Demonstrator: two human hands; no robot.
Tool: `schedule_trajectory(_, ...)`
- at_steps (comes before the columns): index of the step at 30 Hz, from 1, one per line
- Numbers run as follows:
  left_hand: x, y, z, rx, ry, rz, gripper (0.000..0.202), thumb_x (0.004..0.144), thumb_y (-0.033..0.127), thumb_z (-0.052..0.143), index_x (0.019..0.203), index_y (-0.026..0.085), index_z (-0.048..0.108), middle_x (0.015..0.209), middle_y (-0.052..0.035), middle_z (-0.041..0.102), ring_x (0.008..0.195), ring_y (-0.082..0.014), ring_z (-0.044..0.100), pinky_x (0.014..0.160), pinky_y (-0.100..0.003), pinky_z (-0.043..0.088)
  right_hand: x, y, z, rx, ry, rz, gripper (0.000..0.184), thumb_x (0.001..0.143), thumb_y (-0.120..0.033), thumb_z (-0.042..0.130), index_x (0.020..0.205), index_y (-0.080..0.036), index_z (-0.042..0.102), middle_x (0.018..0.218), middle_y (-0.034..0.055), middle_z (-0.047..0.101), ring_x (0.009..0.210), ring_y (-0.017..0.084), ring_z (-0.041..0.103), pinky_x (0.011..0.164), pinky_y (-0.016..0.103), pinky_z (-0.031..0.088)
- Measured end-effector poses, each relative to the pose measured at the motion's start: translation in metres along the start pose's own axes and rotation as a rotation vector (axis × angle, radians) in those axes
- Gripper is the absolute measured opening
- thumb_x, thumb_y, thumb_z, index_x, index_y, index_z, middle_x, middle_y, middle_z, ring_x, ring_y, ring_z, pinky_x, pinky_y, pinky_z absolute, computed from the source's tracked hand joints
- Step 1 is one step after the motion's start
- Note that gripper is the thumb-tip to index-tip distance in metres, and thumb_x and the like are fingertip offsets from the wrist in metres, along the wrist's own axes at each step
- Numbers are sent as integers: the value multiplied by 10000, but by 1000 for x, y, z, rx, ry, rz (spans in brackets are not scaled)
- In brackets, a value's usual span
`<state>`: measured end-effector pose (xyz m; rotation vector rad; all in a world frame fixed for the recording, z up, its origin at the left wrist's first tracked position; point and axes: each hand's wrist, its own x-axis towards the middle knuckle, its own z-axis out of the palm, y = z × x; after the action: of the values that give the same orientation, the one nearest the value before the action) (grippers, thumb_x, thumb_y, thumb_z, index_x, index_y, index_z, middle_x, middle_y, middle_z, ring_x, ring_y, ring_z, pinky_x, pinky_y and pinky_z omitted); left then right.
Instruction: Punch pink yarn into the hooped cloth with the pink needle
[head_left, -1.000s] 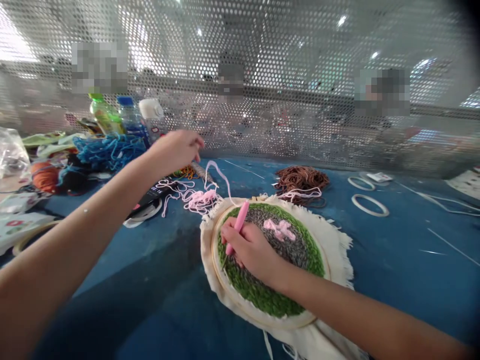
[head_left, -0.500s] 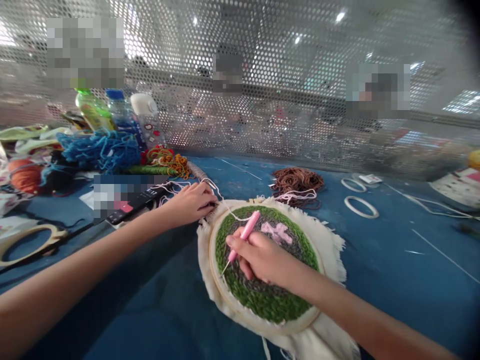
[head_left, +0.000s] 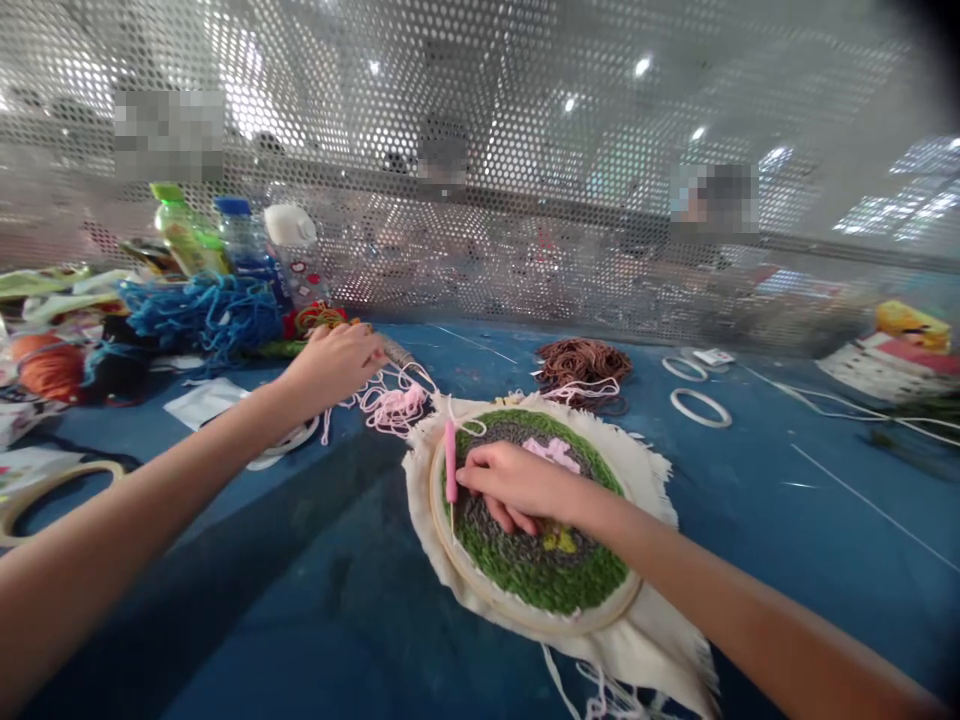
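Well, the right hand (head_left: 517,485) has its fingers closed on a pink punch needle (head_left: 450,460), upright inside the wooden embroidery hoop (head_left: 540,630) on the blue table (head_left: 300,600); pushing it into the cloth looks next. The curled left hand (head_left: 334,365), beside pink yarn (head_left: 394,408), holds nothing I can make out.

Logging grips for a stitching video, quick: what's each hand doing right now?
Left hand: fingers curled; cannot tell whether it holds anything.
Right hand: closed, holding a pink punch needle.
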<state>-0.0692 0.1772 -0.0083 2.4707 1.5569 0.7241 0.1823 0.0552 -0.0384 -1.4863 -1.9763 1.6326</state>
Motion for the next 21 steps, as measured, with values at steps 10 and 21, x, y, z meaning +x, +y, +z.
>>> schedule_trajectory(10,6,1,-56,-688,-177,-312,236,855,323,454,822,144,603,747,-43,590,593,-92,450,534,-238,376,2,2,-9,-193,27,-95,223,914,-314,403,853,-179,569,455,-43,582,296,84,493,323,168,338)
schedule_trajectory(21,-3,-18,-84,-708,-319,-364,205,872,317,528,736,169,488,552,56,353,411,-19,159,412,-219,99,31,35,-68,-657,570,-429,206,845,-183,490,991,-166,634,1047,107,635,1021,241,536,929,374,369)
